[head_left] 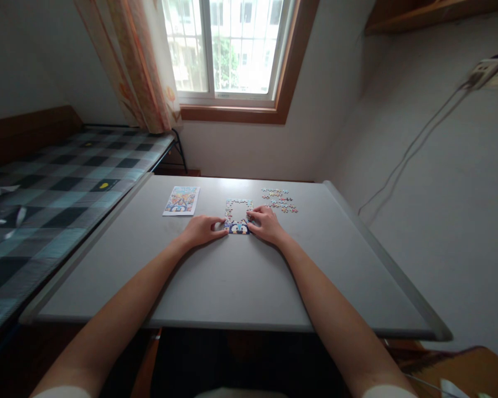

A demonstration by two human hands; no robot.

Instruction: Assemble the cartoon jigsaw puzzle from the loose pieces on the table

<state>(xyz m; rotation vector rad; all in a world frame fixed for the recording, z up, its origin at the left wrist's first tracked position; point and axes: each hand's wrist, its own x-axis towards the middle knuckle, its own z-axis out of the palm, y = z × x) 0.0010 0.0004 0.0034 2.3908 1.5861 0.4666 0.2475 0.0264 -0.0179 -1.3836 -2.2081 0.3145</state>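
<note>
Jigsaw puzzle (237, 228) is lying on the worktop (232, 287) with a hollow middle, your left hand (201, 230) is touching its left edge, thumb and fingers apart, your right hand (268, 224) its right side, pinching or not I cannot tell, so uneven pressing is risking to split the narrow border.
</note>
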